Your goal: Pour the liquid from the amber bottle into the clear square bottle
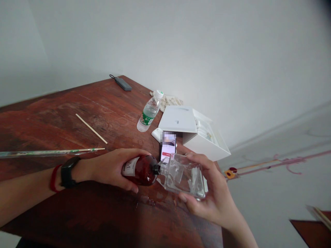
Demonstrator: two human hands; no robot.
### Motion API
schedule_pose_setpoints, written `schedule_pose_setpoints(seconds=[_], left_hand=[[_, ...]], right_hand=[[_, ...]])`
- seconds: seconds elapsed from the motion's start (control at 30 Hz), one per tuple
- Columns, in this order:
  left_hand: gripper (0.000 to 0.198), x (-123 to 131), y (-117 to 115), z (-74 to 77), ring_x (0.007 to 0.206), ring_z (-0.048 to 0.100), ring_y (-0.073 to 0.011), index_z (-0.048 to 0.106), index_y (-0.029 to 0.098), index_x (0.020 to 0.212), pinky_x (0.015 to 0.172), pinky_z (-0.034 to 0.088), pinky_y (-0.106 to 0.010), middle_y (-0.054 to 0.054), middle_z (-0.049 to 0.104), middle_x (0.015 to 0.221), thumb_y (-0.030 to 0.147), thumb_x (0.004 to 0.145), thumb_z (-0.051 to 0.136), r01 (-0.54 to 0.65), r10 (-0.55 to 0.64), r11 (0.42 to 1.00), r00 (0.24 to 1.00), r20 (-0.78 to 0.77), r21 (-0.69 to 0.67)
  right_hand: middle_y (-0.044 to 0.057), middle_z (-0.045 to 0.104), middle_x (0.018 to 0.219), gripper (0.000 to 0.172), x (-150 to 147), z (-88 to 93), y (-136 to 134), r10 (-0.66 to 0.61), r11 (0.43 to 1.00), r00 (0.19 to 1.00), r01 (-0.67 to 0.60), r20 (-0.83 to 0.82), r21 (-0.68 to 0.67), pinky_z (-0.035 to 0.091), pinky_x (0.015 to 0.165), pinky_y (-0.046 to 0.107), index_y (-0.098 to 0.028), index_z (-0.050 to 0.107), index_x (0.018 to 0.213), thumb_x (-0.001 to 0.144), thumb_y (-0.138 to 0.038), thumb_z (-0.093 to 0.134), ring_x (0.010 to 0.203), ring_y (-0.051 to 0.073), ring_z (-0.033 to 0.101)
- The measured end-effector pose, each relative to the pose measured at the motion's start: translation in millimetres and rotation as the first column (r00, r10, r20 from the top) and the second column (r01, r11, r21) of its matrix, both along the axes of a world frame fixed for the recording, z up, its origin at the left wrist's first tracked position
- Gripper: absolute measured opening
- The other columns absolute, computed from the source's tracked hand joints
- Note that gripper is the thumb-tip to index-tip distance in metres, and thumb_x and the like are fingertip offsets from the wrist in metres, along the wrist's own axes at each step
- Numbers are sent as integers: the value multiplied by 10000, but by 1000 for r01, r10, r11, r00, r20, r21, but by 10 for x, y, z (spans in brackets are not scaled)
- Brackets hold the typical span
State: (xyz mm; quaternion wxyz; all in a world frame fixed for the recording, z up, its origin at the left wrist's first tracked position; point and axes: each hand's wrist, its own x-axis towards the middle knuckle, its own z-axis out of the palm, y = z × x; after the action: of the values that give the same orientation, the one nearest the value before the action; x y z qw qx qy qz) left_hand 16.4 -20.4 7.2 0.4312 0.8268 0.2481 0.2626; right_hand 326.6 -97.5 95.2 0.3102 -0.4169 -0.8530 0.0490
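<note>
My left hand is wrapped round a small dark red bottle with a white label, tipped on its side. Its black neck meets the mouth of a clear glass bottle, which my right hand cradles from below with curled fingers. Both bottles hover just above the red-brown wooden table. A black watch and a red band sit on my left wrist. A small wet patch lies on the wood under the bottles.
A phone stands lit just behind the bottles. An open white box sits at the table's right edge, a plastic water bottle beside it. Two thin sticks and a grey device lie farther back.
</note>
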Motion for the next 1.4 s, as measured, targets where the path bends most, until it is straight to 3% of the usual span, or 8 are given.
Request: schedule_pose_setpoints(seconds=[1.4], left_hand=[[905, 0, 2, 3, 1251, 722, -335, 567, 292, 1504, 1112, 548, -412, -62, 724, 1426, 517, 728, 977, 1, -1, 1000, 1000, -6, -8]], right_hand=[[77, 703, 1250, 666, 6, -22, -20, -9, 1000, 1000, 9, -5, -4, 590, 909, 410, -281, 522, 1435, 834, -397, 785, 1108, 292, 720]])
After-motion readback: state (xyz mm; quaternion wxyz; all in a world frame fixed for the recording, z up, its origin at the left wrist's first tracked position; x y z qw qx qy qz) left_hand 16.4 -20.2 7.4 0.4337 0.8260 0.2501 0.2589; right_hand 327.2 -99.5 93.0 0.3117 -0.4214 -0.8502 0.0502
